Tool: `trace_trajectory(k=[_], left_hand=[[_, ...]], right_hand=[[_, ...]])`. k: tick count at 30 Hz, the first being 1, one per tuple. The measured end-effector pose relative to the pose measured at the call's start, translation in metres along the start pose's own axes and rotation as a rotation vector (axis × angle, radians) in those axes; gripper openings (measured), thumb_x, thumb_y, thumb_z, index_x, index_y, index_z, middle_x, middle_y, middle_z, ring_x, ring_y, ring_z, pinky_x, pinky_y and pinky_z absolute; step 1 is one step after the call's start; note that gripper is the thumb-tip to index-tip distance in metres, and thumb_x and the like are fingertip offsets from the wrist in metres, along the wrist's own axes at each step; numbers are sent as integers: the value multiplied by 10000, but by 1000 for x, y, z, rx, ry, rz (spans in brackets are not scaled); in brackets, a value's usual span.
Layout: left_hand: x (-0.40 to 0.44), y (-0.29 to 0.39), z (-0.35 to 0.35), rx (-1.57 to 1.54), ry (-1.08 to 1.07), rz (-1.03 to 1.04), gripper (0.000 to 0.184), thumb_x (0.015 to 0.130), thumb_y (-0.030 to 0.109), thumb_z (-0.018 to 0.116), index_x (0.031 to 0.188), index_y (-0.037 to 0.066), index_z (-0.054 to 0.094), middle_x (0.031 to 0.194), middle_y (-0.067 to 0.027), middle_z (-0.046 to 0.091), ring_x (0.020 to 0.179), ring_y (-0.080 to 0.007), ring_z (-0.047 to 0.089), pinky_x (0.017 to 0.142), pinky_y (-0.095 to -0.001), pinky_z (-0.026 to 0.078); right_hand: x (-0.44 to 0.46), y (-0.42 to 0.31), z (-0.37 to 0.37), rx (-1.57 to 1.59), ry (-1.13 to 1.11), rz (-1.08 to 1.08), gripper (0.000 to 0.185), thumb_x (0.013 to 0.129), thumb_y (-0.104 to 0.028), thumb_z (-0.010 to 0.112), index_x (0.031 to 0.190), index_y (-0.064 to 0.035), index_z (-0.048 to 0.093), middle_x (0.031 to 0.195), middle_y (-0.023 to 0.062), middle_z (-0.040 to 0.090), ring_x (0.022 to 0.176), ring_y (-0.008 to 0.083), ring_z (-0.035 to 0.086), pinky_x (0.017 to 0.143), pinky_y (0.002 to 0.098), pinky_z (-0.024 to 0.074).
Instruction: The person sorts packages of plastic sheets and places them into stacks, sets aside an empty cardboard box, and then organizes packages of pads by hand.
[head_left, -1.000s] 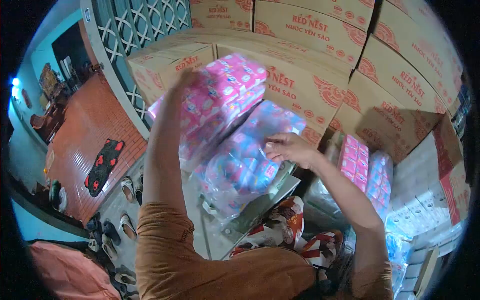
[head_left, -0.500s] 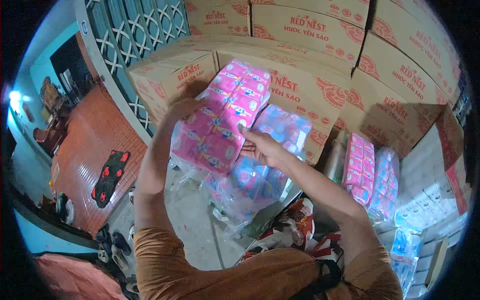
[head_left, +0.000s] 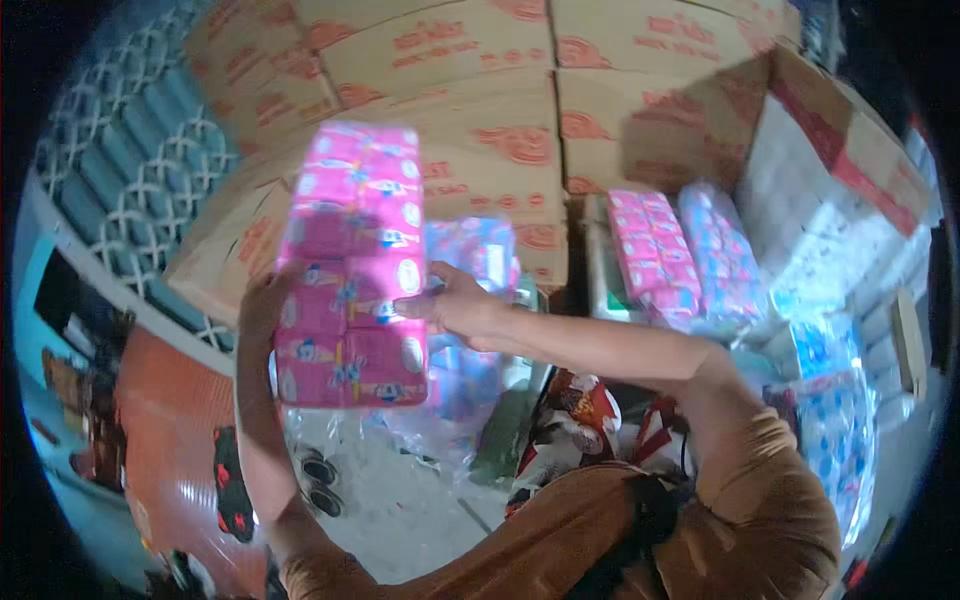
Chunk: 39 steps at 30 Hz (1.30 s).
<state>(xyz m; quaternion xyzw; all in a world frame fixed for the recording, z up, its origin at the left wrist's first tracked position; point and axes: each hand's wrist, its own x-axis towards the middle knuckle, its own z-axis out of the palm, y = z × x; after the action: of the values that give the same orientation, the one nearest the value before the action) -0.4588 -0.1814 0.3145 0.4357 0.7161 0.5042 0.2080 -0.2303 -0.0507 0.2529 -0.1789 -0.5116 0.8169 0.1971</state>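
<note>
A tall pink plastic-wrapped pack [head_left: 350, 260], made of several small printed packets in two columns, is held up in front of me. My left hand [head_left: 262, 305] grips its left edge, with the fingers mostly hidden by the pack. On the right edge my right hand [head_left: 462, 308] pinches it, thumb over the front face. Clear loose wrap hangs below. Just behind is a blue-and-pink wrapped pack [head_left: 470, 375], partly covered by the pink one and by my right hand.
Brown cartons [head_left: 440, 60] are stacked at the back. To the right stand another pink pack [head_left: 655, 250], a blue-pink pack [head_left: 722, 250] and an open carton [head_left: 850, 140]. A folding metal gate [head_left: 140, 180] is at left; shoes [head_left: 320, 480] lie on the floor.
My view has swung to the right. The pink pack, still between both hands, has gone from tilted to nearly upright and shows more squarely to me.
</note>
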Motion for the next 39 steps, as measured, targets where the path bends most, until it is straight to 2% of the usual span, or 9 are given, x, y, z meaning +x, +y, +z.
trace_trajectory(k=[5,8,10,13,15,16,27,34,39], left_hand=[[-24,69,67,-202,-52,268,358,789,317,555,986,19,545,873,-27,560,762,-85,519,640,-218,422],[-10,94,102,16,13,211,395,783,332,557,1013,12,525,854,-32,555,773,-88,519,641,-227,424],[4,92,124,-45,-11,475,406,784,315,563,1039,4,507,828,-32,544,782,-101,520,645,-239,433],[24,114,173,160,-214,561,354,788,253,573,1035,9,506,852,-51,551,763,-110,532,651,-241,447],[25,128,218,-143,-372,453,342,784,227,584,1030,5,502,874,-63,565,755,-107,544,663,-239,453],[14,148,240,-552,-552,166,348,777,223,595,1027,0,500,881,-67,571,755,-105,548,672,-239,453],[41,104,458,-704,-918,-141,444,727,266,653,1016,-28,488,904,-98,578,801,-151,565,687,-282,475],[67,85,560,-637,-923,-199,654,685,318,685,1133,-27,357,1055,-113,510,916,-198,520,787,-305,427],[102,42,654,-502,-848,-154,558,681,336,676,1050,-13,447,1055,-137,517,901,-233,539,766,-347,442]], right_hand=[[-36,-46,-52,-141,-72,-249,612,700,-52,649,1216,-36,320,912,98,544,800,141,526,705,239,438],[-78,-94,-82,-246,-35,-217,559,725,-74,619,1206,-40,337,946,95,539,864,158,513,764,289,426],[-96,-107,-109,-216,49,-268,535,734,-101,614,1199,-40,356,1003,93,521,922,165,494,800,321,412],[-140,-134,-136,-275,216,-266,530,748,-127,607,1205,-34,356,1081,79,482,1011,182,460,860,335,378],[-156,-138,-167,-245,267,-237,521,753,-126,603,1202,-30,358,1090,77,479,1021,182,456,873,331,369],[-166,-139,-180,-231,310,-232,521,752,-130,608,1200,-30,363,1097,73,484,1027,179,456,880,336,365],[-256,-106,-333,-133,638,-123,432,757,-104,592,1153,-32,433,974,47,558,826,138,549,729,267,443],[-275,-116,-385,-130,730,-130,434,750,-80,591,1143,1,427,961,68,555,868,146,546,714,269,454],[-280,-91,-479,-269,786,-156,486,753,-96,585,1181,3,377,885,90,575,803,159,558,679,283,457]])
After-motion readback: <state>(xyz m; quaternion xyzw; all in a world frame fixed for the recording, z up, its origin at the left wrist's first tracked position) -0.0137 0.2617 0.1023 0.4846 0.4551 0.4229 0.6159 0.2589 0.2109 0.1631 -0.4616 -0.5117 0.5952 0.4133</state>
